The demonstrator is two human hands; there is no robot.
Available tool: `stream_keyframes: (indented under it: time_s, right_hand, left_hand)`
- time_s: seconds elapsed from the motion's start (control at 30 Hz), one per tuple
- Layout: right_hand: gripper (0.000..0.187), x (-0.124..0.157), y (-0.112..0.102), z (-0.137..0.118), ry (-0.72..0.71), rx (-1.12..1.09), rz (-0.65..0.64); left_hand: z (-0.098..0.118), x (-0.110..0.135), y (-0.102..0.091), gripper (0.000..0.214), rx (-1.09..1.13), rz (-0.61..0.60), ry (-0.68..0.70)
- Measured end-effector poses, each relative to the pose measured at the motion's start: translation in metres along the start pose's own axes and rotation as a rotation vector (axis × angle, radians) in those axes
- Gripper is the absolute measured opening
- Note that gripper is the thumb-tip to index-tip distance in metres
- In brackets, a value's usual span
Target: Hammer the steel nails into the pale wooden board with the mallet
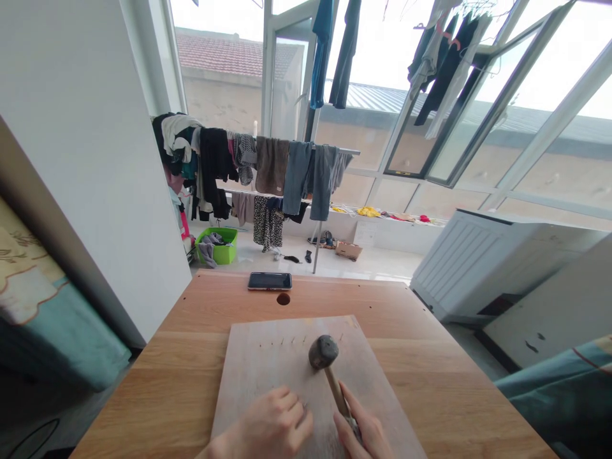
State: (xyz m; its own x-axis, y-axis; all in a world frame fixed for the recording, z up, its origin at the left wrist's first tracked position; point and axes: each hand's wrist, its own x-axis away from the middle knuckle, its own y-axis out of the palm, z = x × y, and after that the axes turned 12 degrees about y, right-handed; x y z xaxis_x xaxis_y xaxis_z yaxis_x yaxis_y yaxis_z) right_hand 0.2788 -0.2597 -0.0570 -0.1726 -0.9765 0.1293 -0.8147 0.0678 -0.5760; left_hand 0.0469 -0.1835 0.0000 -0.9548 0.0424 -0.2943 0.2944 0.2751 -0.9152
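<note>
Plainly, the hammer (333,384) is gripped low on its wooden handle by the right hand (366,435), whose fingers are closed around it at the near edge of the board (261,366). The dark head is poised over the middle of the board, just short of a row of small nails (296,341) set near the board's far edge. The left hand (272,424) is laid on the board's near part, just left of the handle, with its fingers curled under; whether anything small is pinched beneath the fingertips cannot be told.

The greatest risk is judged to be to that left hand: it is placed close beside the hammer's path, and fingers could be struck if a blow is misjudged. The board appears to be laid loose on the table (430,382), so it could be shifted or bounced by a blow. A phone (270,280) is left beyond the board's far edge, beside a round hole (283,298), and could be jarred.
</note>
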Motion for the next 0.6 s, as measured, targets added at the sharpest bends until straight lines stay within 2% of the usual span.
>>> stream_keyframes:
  time_s: [0.03, 0.1, 0.2, 0.27, 0.37, 0.43, 0.5, 0.6]
  right_hand:
    - [0.077, 0.0, -0.001, 0.0, -0.005, -0.004, -0.004]
    - [0.076, 0.0, -0.003, -0.001, -0.007, -0.028, -0.019]
    - [0.076, 0.004, -0.004, -0.004, 0.021, -0.091, -0.034]
    - [0.079, 0.006, -0.002, -0.006, 0.06, -0.133, 0.0]
    - [0.089, 0.007, 0.006, -0.009, 0.113, -0.164, 0.074]
    - [0.093, 0.006, 0.012, -0.011, 0.119, -0.183, 0.095]
    - [0.096, 0.006, 0.016, -0.014, 0.125, -0.214, 0.077]
    - [0.097, 0.006, 0.02, -0.018, 0.151, -0.269, 0.053]
  left_hand:
    - [-0.002, -0.001, -0.002, 0.001, 0.003, -0.001, 0.009]
    - [-0.009, -0.003, -0.01, 0.008, 0.007, -0.014, 0.009]
    - [-0.021, 0.0, -0.023, 0.011, 0.075, -0.038, -0.047]
    - [-0.033, 0.006, -0.025, 0.018, 0.212, 0.027, -0.184]
    - [-0.058, 0.02, -0.014, 0.023, 0.423, 0.292, -0.568]
    - [-0.073, 0.03, -0.001, 0.015, 0.496, 0.442, -0.783]
    - [-0.083, 0.038, 0.009, 0.009, 0.575, 0.493, -0.891]
    - [-0.085, 0.042, 0.016, 0.011, 0.685, 0.489, -0.929]
